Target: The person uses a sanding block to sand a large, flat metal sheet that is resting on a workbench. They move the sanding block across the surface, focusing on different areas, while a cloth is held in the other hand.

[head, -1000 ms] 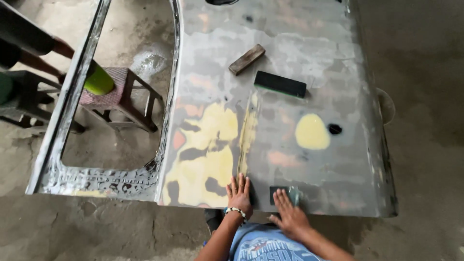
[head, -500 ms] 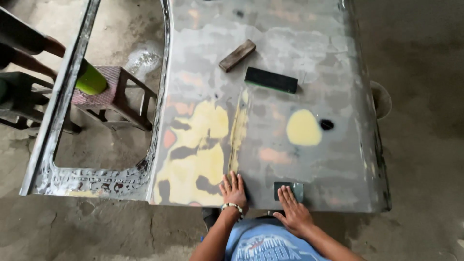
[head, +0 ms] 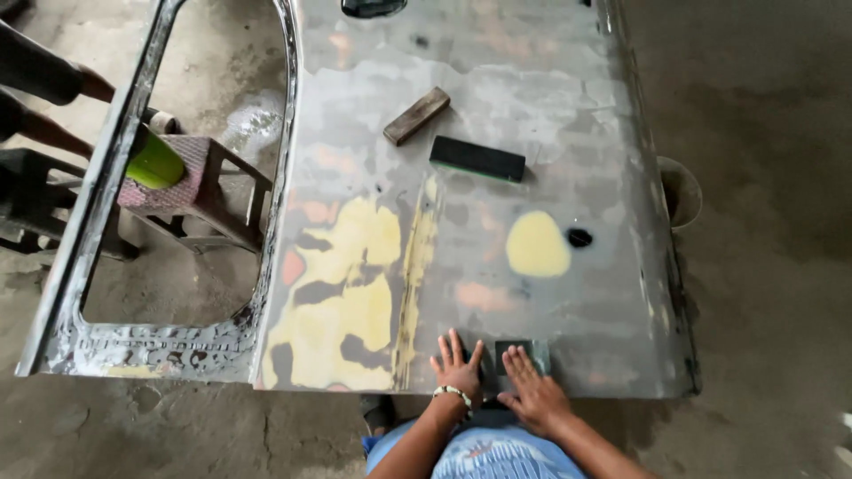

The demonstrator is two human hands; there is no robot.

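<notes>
A bare-metal car door panel is being carried flat above the concrete floor, its window opening lying toward the left edge. Both hands are being pressed flat, fingers spread, at the near edge of the panel: the left hand is lying on bare metal with nothing gripped, while the right hand is being laid over a dark sanding block, which is being covered in part by the fingers, so that its full shape cannot be made out. A beaded bracelet is being worn on the left wrist.

Patches of yellow body filler are showing near the near-left corner, and a round yellow spot toward the middle. A wooden block and a long black sanding block are lying apart at mid-panel.

Through the window opening a stool is being seen with a green container on it; its contents are hidden by the door frame. A round vessel is being half hidden by the right edge. Another person's limbs are being cut off at the left.
</notes>
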